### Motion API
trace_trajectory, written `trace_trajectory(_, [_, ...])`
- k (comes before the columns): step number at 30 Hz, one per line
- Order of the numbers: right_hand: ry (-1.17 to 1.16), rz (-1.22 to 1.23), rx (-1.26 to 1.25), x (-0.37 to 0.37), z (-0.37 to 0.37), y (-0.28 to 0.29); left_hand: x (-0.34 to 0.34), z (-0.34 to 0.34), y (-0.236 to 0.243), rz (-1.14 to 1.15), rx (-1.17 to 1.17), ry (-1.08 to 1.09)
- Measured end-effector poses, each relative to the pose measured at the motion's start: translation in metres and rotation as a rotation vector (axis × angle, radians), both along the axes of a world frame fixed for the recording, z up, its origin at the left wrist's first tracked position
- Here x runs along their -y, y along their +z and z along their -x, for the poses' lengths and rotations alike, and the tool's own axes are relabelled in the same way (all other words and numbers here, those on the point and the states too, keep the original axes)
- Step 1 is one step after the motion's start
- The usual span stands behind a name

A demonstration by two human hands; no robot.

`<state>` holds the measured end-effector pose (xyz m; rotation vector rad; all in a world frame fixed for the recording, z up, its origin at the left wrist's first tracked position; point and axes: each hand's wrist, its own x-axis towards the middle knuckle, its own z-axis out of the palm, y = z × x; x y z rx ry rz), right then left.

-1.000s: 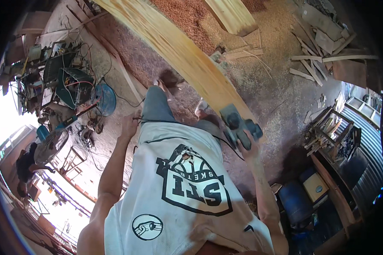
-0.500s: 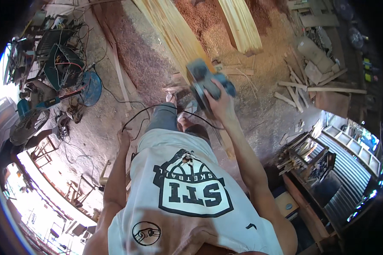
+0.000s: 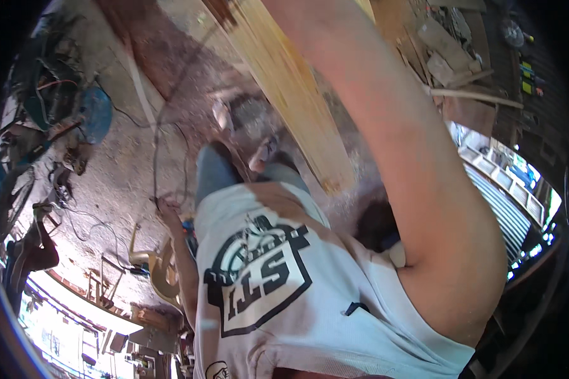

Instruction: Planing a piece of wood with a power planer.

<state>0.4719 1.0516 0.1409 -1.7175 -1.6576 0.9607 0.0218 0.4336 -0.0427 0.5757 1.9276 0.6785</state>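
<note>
My left hand (image 3: 167,207) is low beside my left hip, its fingers closed round a dark power cord (image 3: 155,158). From there the cord loops upward, blurred, toward the top of the picture. My right arm (image 3: 385,107) stretches far forward over the plank, and its hand lies beyond the upper edge, so whatever it holds is hidden. A long, pale wooden plank (image 3: 297,95) runs from the top centre down to its near end, right of my feet.
On the left are a blue round fan (image 3: 96,115), cables and piled machines. Scrap wood (image 3: 452,54) lies at the upper right, beside a light wooden strip (image 3: 477,97). A corrugated sheet (image 3: 499,202) stands on the right. Behind my left arm is a curved wooden piece (image 3: 163,276).
My right hand has travelled forward out of the picture with the electric hand planer it held. The view has shifted, and more of the plank's near end shows. My left hand keeps the cord.
</note>
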Motion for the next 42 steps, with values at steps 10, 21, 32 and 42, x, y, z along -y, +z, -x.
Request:
trace_trajectory(10, [-0.079,0.055,0.073,0.266,-0.072,-0.025,0.027,-0.040,-0.010,-0.056,-0.011,-0.043])
trace_trajectory(21, [-0.382,0.251,0.001,0.835,-0.185,-0.030,0.117,-0.118,0.038,0.137,-0.173,-0.431])
trace_trajectory(32, [-0.333,0.244,0.030,0.727,-0.162,-0.031,0.163,-0.121,0.063,0.062,-0.366,-0.511])
trace_trajectory(42, [-0.311,0.158,0.089,0.437,-0.101,-0.023,0.147,-0.082,-0.013,0.060,-0.424,-0.610])
